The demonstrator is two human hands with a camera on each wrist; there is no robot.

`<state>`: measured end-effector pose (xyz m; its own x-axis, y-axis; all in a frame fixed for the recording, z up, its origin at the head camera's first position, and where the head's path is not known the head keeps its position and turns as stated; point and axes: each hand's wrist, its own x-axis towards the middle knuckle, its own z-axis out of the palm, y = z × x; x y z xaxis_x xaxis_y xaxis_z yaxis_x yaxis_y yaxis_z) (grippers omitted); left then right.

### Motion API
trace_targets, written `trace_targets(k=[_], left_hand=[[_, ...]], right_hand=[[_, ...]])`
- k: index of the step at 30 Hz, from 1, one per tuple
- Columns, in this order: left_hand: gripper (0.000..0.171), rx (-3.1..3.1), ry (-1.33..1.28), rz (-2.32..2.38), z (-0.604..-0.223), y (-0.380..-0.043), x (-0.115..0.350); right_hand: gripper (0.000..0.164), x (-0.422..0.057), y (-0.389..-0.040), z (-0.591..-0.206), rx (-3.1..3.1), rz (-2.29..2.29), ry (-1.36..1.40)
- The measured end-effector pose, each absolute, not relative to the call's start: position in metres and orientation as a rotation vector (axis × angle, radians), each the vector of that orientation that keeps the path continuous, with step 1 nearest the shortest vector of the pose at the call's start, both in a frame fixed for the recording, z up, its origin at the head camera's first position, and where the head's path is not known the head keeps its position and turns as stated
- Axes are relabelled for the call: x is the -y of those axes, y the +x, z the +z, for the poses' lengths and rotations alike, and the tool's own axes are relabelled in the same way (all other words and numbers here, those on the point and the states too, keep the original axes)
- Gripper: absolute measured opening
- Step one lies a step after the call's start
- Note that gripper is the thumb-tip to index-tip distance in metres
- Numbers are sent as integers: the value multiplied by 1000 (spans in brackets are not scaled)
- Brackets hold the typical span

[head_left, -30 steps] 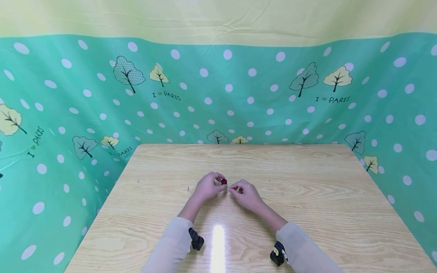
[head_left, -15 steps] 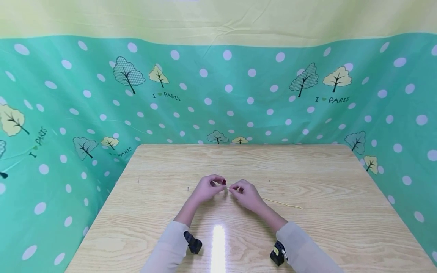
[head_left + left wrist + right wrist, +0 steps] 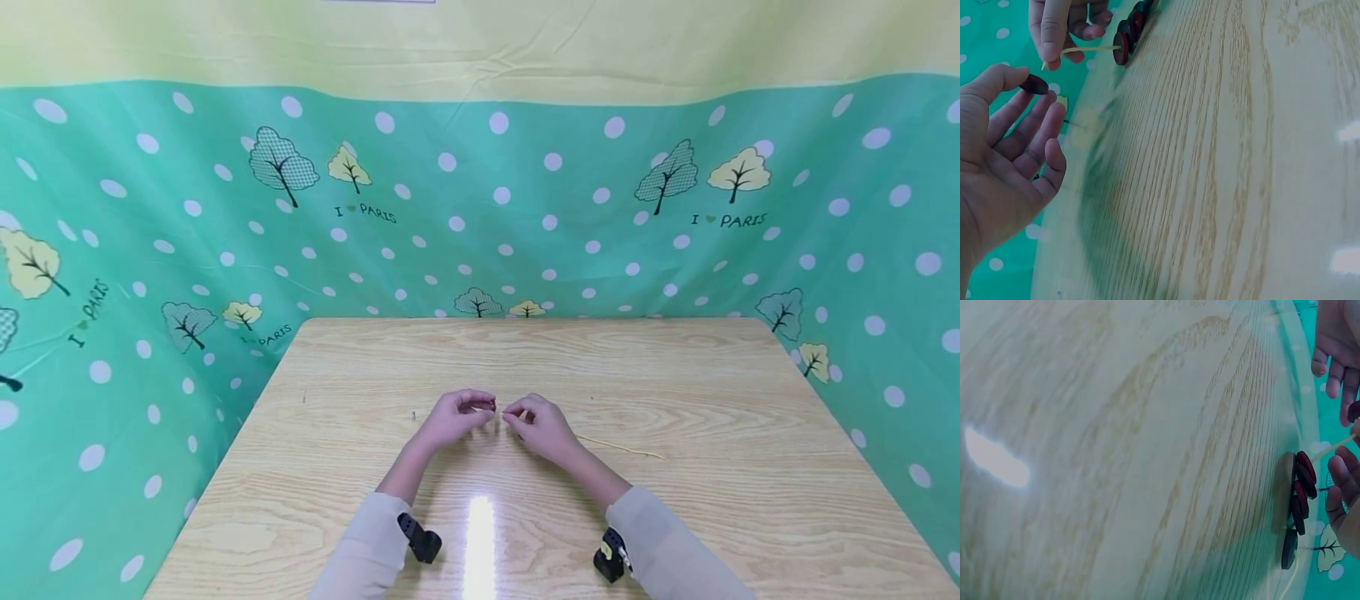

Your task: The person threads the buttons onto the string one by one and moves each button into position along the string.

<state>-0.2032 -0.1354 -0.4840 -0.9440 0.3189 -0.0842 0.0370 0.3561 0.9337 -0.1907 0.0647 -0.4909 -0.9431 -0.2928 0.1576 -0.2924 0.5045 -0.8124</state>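
Near the middle of the table, my left hand [image 3: 453, 417] pinches a flat dark red bead [image 3: 1035, 84] between thumb and fingertips. Facing it, my right hand [image 3: 546, 429] holds a thin yellow string [image 3: 1091, 49] close to its end. The string's short tip [image 3: 1045, 65] pokes out from the right fingertips, just apart from the bead. Several similar dark red beads [image 3: 1302, 487] are threaded on the string and lie in an overlapping row on the table, mostly hidden by my right hand in the head view. The bead's hole cannot be made out.
The string's tail [image 3: 622, 448] runs rightward along the pale wooden table [image 3: 705, 500]. A small dark mark or piece [image 3: 413, 415] lies left of my left hand. Green dotted cloth [image 3: 502, 217] surrounds the table's back and sides. Each wrist wears a black camera [image 3: 426, 543].
My left wrist has shifted slightly left and toward me, and its fingers have turned the bead, which shows less in the head view. My right hand stays nearly still at the string.
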Motion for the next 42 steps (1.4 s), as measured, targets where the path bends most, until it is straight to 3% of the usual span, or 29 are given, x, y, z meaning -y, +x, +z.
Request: trace_targets(k=[19, 33, 42], left_hand=[[40, -2205, 315, 1688, -490, -197, 136], [40, -2299, 469, 1638, -490, -196, 132], [40, -2351, 368, 1625, -488, -196, 127]], right_hand=[[7, -63, -191, -491, -2734, -1467, -519], [6, -64, -191, -491, -2730, -1454, -539], [6, -64, -191, -493, -2727, -1468, -567]])
